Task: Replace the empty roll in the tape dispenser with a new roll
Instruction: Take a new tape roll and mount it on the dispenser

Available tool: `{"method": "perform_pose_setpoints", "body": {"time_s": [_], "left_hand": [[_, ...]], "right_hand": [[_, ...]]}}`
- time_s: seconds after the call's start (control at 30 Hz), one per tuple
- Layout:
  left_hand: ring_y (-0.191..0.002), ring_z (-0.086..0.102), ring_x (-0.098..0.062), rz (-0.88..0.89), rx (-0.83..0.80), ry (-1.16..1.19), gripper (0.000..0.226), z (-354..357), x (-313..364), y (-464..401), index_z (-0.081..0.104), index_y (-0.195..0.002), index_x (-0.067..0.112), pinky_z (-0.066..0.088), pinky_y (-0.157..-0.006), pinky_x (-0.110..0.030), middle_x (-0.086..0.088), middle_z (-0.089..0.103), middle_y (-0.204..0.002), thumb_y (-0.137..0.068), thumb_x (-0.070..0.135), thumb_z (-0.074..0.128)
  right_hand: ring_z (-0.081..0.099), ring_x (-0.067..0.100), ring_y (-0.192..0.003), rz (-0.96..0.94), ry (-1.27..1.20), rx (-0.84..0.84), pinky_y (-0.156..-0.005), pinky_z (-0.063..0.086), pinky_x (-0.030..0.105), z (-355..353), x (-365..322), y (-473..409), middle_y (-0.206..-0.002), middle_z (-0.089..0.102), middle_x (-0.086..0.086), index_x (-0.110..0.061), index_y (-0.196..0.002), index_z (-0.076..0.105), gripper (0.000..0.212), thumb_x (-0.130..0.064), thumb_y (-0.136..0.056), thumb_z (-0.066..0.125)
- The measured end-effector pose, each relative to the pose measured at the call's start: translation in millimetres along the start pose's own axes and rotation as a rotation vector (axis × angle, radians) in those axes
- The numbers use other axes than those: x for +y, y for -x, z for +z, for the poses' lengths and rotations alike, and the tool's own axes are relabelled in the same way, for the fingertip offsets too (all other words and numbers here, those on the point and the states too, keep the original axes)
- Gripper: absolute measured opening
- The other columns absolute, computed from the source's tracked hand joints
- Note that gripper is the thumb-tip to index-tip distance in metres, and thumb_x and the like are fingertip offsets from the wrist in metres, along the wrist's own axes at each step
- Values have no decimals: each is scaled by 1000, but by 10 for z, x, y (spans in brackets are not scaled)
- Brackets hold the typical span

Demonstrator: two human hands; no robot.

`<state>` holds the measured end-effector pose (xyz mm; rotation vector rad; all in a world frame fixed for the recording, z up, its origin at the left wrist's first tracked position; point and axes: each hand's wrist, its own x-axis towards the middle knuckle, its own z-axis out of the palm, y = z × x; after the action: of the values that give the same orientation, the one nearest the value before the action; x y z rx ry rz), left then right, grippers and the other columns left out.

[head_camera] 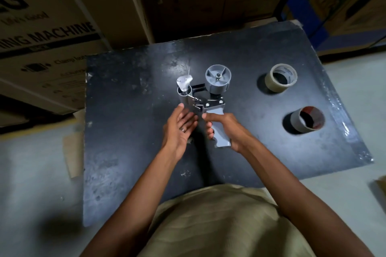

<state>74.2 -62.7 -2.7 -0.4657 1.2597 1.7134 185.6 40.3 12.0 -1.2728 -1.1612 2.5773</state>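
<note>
At frame centre, a grey plastic-and-metal tape dispenser point(208, 98) is held upright by its handle in the right hand's point(225, 129) closed grip; its hub is bare. The left hand point(179, 127) is spread wide beside the toothed blade, which could cut it. The new beige tape roll point(281, 78) lies upper right on the black worktop point(129, 131).

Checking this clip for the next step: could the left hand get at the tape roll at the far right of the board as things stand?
Probably yes. The left hand is open and empty, and nothing stands around the tape roll, though it must cross over the dispenser.

Dispenser point(211, 98): matt grey plastic, shiny metal plates. Board point(129, 131): dark, scuffed, glossy. Boxes point(52, 27): cardboard.
</note>
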Motion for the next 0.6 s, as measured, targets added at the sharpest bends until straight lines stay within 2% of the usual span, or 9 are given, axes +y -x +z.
{"method": "perform_pose_setpoints", "body": {"time_s": [0.1, 0.17, 0.37, 0.47, 0.6], "left_hand": [[-103, 75, -20, 37, -57, -27, 50, 166, 125, 158, 64, -126, 0, 60, -92, -30, -13, 74, -114, -92, 37, 68], [-103, 75, -20, 43, -78, -39, 53, 260, 204, 252, 65, -122, 0, 59, -95, -32, -15, 74, -115, -86, 39, 72], [-87, 75, -18, 3, -48, -32, 70, 401, 326, 355, 69, -108, 0, 62, -80, -29, -14, 78, -103, -56, 45, 84], [-86, 75, -14, -27, -45, -41, 61, 402, 333, 355, 71, -105, 3, 62, -75, -26, -9, 79, -98, -60, 42, 86], [-91, 73, -18, -40, -24, -33, 50, 396, 336, 347, 71, -102, 3, 61, -86, -31, -10, 78, -97, -67, 34, 87]], "right_hand": [[48, 14, -49, -49, 3, 11, -43, 42, 23, 89, -168, 228, -63, 51, 3, -12, -84, 60, 13, -9, -92, 68], [48, 15, -48, -78, 29, 32, -44, 43, 23, 124, -235, 336, -63, 52, 3, -10, -86, 59, 12, -8, -92, 69], [50, 16, -48, -119, 76, 63, -46, 45, 25, 162, -324, 465, -63, 54, 3, -9, -88, 62, 10, -7, -91, 71], [50, 16, -48, -120, 92, 71, -46, 45, 25, 165, -337, 475, -63, 54, 4, -9, -88, 62, 10, -7, -91, 71], [51, 16, -47, -118, 93, 76, -46, 45, 25, 172, -325, 468, -62, 54, 4, -9, -89, 61, 10, -7, -90, 72]]}}
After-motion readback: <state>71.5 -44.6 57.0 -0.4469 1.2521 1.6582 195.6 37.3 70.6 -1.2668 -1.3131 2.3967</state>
